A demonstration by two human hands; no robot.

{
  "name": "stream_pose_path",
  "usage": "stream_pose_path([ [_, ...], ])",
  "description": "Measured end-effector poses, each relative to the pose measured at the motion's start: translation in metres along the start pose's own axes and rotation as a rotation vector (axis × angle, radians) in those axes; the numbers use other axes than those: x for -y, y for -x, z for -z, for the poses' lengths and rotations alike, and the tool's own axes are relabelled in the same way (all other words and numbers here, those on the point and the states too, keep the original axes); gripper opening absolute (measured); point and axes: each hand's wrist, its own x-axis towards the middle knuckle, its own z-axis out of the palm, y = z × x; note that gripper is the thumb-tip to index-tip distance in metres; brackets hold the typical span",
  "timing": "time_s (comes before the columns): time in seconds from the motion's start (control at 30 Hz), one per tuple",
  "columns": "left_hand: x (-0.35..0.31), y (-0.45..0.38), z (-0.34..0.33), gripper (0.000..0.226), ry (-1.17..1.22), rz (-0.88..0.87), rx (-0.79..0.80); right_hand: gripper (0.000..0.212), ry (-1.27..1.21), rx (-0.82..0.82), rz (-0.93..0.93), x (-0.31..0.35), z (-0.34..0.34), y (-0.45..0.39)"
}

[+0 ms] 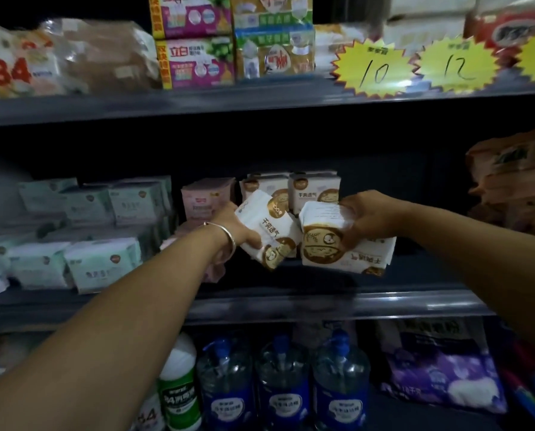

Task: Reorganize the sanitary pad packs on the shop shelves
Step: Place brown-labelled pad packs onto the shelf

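While our left hand (pixel 235 227) grips a tilted white-and-gold pack (pixel 267 234), our right hand (pixel 369 217) clutches another pack (pixel 331 244) over the middle shelf (pixel 322 303).

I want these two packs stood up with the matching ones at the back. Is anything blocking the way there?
Nothing visible blocks it. The left hand and right hand each hold a white-and-gold pack directly before the standing packs; the shelf to their right looks bare.

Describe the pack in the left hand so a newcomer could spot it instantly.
Find the middle shelf, between the pale green packs and the orange bags. The left hand holds a white pack with gold-brown print there. Unlike the upright matching packs behind, it hangs tilted.
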Motion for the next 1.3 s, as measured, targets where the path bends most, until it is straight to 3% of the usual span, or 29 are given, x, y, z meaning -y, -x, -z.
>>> stream_pose_path([
  [0.23, 0.035, -0.041, -0.038, 0.055, 0.252, 0.117, 0.039, 0.042, -0.11, 0.076, 0.008, -0.023, -0.008, -0.032],
  [0.4, 0.066, -0.074, -0.053, 0.1, -0.013, 0.16, 0.099, 0.04, -0.126, 0.126, 0.025, -0.029, -0.012, -0.05],
  [0.47, 0.054, -0.066, -0.051, 0.116, -0.117, 0.103, 0.04, 0.039, -0.143, 0.146, 0.032, -0.03, -0.013, -0.055],
  [0.53, 0.046, -0.064, -0.048, 0.11, -0.136, 0.029, -0.012, 0.038, -0.161, 0.169, 0.046, -0.03, -0.013, -0.057],
  [0.67, 0.044, -0.068, -0.042, 0.086, -0.201, -0.031, 0.111, 0.036, -0.177, 0.204, 0.056, -0.031, -0.015, -0.059],
  [0.83, 0.031, -0.064, -0.042, 0.103, -0.381, -0.047, 0.177, 0.036, -0.16, 0.213, 0.053, -0.033, -0.011, -0.052],
  [0.97, -0.002, -0.044, -0.047, 0.109, -0.574, -0.245, 0.123, 0.035, -0.163, 0.238, 0.058, -0.033, -0.003, -0.04],
  [1.1, -0.034, -0.022, -0.063, 0.105, -0.438, -0.346, 0.21, 0.041, -0.216, 0.2, 0.049, -0.039, 0.006, -0.026],
  [1.3, -0.042, -0.016, -0.088, 0.106, -0.126, -0.259, 0.3, 0.036, -0.487, 0.124, 0.051, -0.057, 0.013, -0.009],
])
